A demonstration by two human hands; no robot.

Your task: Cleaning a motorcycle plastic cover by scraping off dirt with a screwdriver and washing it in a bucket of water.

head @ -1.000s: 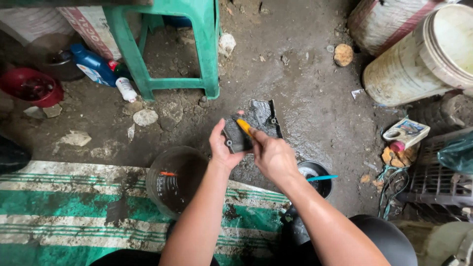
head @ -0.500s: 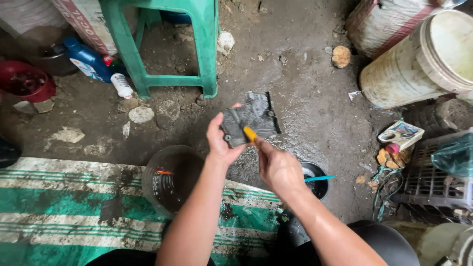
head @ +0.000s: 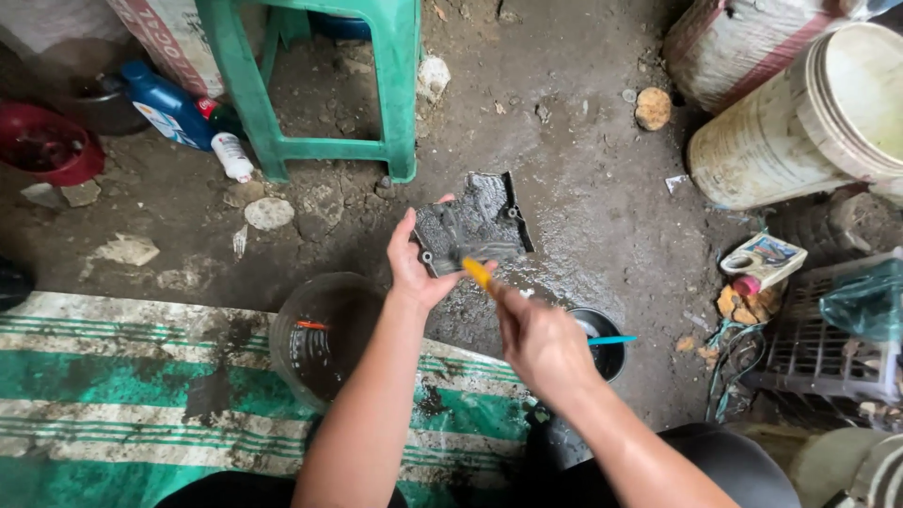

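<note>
Near the frame's centre, a dark, grimy metal cover (head: pixel 475 226), flat and roughly square, gripped at its lower left edge by the left hand (head: pixel 417 268), thumb on top and fingers curled under. Just below and right of it, the right hand (head: pixel 536 339), clenched round a yellow-handled brush (head: pixel 478 274) whose tip touches the cover's lower edge.

Upper left: one blue bottle (head: pixel 165 103) lying tilted with a pale label on its side, and one small white bottle (head: pixel 230 155) with a red cap end just beside it. Top left corner: a white sack (head: pixel 155 33) with a red stripe. Right edge, mid-height: one small flat packet (head: pixel 764 259), white with blue and red print, next to a grey wire crate (head: pixel 828 348) holding a green plastic bag (head: pixel 870 301).

One green plastic stool (head: pixel 320 85) at top centre. One red bowl (head: pixel 42 141) at far left. Two pale buckets at upper right, the nearer (head: pixel 800 122) on its side, the farther (head: pixel 743 42) banded in red. One clear tub of dark liquid (head: pixel 324 334) under the left forearm. One small black bowl (head: pixel 602 343) with a blue-handled tool (head: pixel 611 340) across it, partly hidden behind the right hand. Green-and-white striped mat (head: pixel 113 404) across the lower left, mud-stained. Wet concrete floor (head: pixel 583 169), scattered stones.
</note>
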